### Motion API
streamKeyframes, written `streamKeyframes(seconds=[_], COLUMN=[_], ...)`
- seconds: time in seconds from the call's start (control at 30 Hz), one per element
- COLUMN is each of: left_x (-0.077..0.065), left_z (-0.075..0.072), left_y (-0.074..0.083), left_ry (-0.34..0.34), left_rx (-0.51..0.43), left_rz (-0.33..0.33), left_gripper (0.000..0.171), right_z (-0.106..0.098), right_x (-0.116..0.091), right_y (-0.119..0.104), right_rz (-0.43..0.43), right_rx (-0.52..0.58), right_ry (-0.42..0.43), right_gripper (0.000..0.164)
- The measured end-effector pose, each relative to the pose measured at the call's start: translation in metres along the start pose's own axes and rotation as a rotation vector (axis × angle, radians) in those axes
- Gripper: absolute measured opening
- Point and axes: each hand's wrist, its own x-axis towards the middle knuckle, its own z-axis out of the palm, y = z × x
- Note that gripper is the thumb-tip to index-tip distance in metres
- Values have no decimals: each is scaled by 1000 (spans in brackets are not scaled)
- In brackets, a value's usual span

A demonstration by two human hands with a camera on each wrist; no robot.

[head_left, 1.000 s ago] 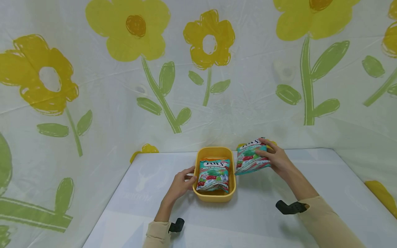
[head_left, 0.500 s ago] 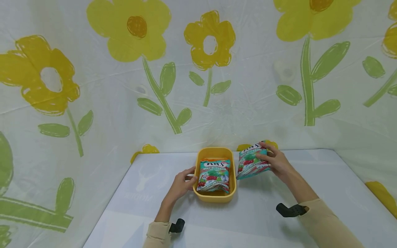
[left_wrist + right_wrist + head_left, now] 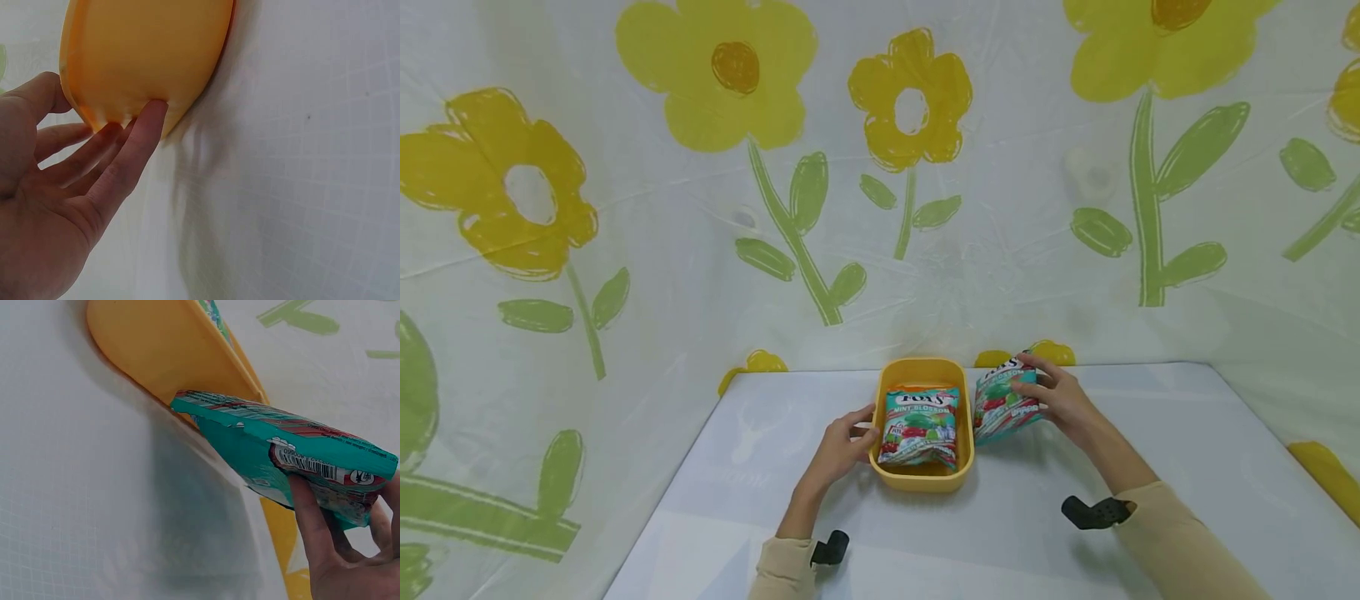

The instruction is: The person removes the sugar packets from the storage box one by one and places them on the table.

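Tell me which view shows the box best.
The head view: the box shows nearly whole from above, with one bag inside. The left wrist view shows mainly outer wall, cut off, touched by the left hand. The right wrist view shows part of its side and rim, partly behind the held bag.

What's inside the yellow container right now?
One Fox's Mint Blossom bag lies printed side up in the yellow container; an orange strip, unclear what, shows past its top edge. Anything under the bag is covered.
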Motion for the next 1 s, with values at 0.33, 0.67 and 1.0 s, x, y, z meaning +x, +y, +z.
streamKeyframes(seconds=[0.33, 0.67, 1.0], left_x=[-1, 1, 2], left_z=[0, 0, 1], left_y=[-1, 1, 3], left_ry=[-1, 8, 13], left_rx=[7, 23, 19], left_rz=[3, -5, -10], left_gripper=[51, 52, 52], right_z=[7, 6, 8], right_x=[0, 4, 7], right_y=[3, 5, 4], right_rz=[-6, 6, -34], right_rx=[-14, -43, -301], right_ry=[-24, -20, 22], right_gripper=[76, 77, 80])
